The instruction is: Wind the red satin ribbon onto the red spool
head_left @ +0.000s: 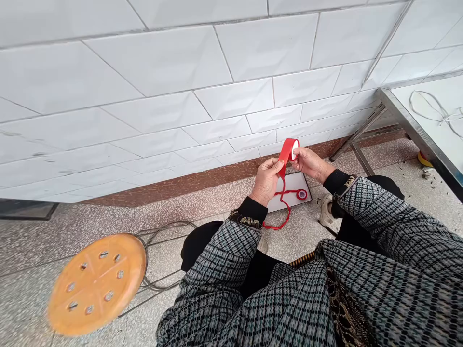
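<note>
My right hand [310, 164] holds a red tape roll [291, 148] up in front of me, fingers closed round its white core. My left hand [266, 180] pinches the loose end of the red tape strip [283, 166] pulled off that roll. From the left hand a thin twisted red strand [281, 212] hangs down and loops over the floor to a second, smaller red roll [302, 194]. That small roll lies on a white board [292, 185] flat on the floor against the wall.
An orange round stool [96, 283] on a wire frame stands at the lower left. A metal table [427, 130] with a white cord on it is at the right. White tiled wall ahead, speckled floor below, my knees and one shoe [326, 211] beneath the hands.
</note>
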### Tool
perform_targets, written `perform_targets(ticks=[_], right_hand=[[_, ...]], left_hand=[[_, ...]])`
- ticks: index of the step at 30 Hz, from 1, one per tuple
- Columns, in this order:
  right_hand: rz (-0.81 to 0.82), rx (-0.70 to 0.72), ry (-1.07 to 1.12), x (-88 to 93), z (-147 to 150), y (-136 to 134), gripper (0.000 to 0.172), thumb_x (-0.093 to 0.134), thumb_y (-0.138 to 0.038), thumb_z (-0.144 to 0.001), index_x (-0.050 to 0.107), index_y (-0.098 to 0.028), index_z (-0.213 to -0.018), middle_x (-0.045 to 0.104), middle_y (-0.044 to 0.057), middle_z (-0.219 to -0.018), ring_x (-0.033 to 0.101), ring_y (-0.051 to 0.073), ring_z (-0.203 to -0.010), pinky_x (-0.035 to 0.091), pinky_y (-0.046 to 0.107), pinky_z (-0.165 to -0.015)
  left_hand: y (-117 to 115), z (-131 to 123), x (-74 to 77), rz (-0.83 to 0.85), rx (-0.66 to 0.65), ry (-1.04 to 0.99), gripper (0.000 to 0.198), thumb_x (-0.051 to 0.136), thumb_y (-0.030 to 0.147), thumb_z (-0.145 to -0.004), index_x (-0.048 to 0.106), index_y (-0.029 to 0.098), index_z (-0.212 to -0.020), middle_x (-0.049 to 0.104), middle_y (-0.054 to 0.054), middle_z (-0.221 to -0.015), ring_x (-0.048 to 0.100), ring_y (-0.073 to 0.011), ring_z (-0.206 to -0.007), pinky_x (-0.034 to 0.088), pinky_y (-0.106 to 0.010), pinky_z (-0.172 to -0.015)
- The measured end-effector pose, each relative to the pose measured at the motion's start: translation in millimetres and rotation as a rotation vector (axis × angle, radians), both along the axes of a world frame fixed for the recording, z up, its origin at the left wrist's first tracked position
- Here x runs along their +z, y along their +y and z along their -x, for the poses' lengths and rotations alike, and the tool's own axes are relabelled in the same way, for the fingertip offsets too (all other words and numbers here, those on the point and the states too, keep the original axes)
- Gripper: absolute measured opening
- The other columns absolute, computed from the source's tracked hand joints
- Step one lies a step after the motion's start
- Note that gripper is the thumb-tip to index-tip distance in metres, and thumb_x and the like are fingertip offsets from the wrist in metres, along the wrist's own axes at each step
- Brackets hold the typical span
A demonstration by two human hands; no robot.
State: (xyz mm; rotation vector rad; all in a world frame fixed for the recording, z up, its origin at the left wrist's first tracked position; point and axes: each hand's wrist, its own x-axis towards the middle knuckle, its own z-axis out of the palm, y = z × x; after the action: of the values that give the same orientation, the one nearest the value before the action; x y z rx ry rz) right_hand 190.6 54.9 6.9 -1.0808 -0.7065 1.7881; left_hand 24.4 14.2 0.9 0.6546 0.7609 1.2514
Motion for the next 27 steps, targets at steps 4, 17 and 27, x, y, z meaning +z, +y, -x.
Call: perform_targets(ticks=[4, 17, 27], right_hand=[[0.019, -0.005, 0.024, -1.5, 0, 1, 0.017, 0.076, -0.020, -0.071, 0.059, -0.018, -0.076, 0.057, -0.003, -0.061, 0.046, 0.009, -0.056, 0.039, 0.020, -0.050], [0.165, 0.040, 0.221, -3.5, 9, -5, 0.016, 0.072, -0.014, -0.083, 0.058, -0.019, -0.086, 0.062, -0.002, -0.067, 0.047, 0.008, -0.054, 0.046, 0.016, -0.049], [0.259, 0.074, 0.316, -7.9, 13, -9, 0.009, 0.062, -0.009, -0.091, 0.065, -0.016, -0.097, 0.068, 0.000, -0.074, 0.053, 0.007, -0.055, 0.052, 0.013, -0.050]], left_hand=[[-1, 0, 2.9, -0.021, -0.052, -0.064, 0.049, 0.097, 0.045, -0.068, 0.057, 0.019, -0.068, 0.057, 0.003, -0.064, 0.054, -0.0083, -0.058, 0.047, -0.024, -0.059], [-5, -12, -5.5, 0.079, -0.015, 0.165, 0.046, 0.093, 0.049, -0.076, 0.057, 0.020, -0.080, 0.056, 0.008, -0.057, 0.035, -0.0028, -0.041, 0.024, -0.021, -0.041], [0, -11, -1.8, 0.030, 0.021, 0.174, 0.039, 0.092, 0.027, -0.078, 0.067, 0.019, -0.107, 0.063, 0.005, -0.066, 0.063, -0.0101, -0.057, 0.045, -0.021, -0.054]])
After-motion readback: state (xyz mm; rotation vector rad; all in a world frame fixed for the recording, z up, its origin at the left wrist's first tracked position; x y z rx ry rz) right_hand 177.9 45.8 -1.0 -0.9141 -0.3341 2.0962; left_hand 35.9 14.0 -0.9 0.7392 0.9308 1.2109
